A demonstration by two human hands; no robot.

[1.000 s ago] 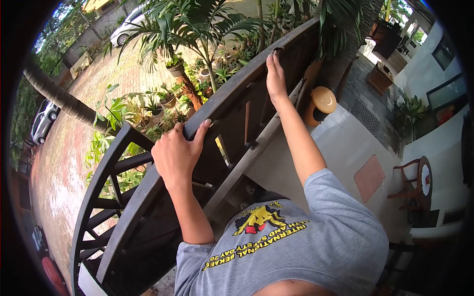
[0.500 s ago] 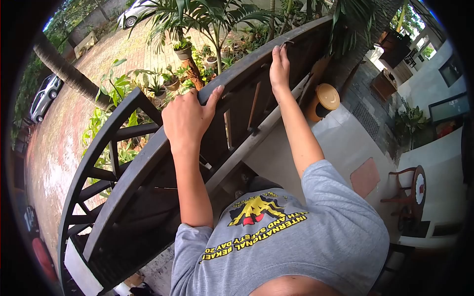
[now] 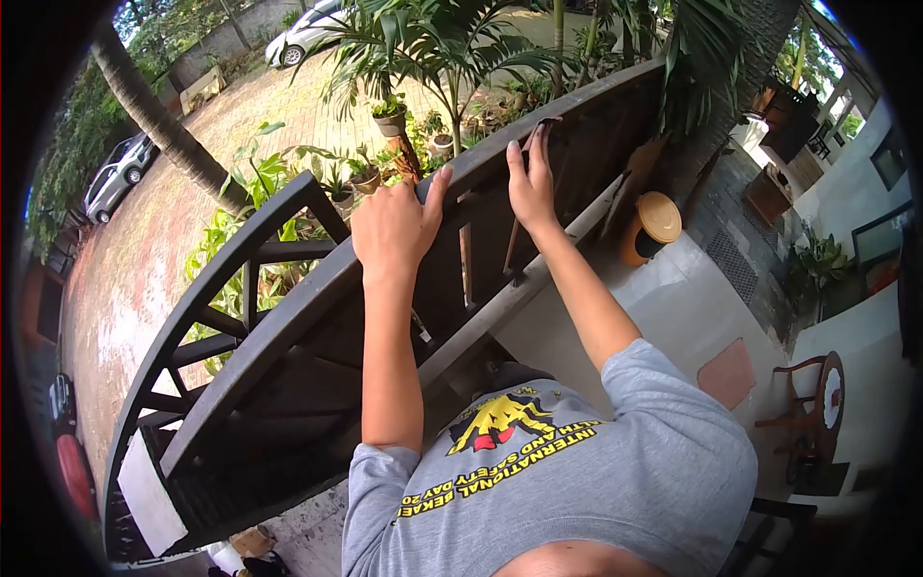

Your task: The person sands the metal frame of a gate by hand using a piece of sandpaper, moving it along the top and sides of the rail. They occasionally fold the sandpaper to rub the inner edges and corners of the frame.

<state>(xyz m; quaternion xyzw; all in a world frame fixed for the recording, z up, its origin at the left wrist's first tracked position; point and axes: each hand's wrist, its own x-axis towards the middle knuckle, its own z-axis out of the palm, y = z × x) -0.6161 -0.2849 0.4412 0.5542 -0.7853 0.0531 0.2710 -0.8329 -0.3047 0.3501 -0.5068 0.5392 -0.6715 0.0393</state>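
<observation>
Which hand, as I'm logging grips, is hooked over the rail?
The left hand, curled over the rail; the right hand has its fingers extended.

Dark matt railing; grey cloth shirt.

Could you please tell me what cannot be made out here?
All in the head view:
- Left hand: fingertips hidden beyond the gate rail.
- Right hand: its grip on the small dark piece is too small to judge.
- Upper car: cut off by the top edge.
</observation>
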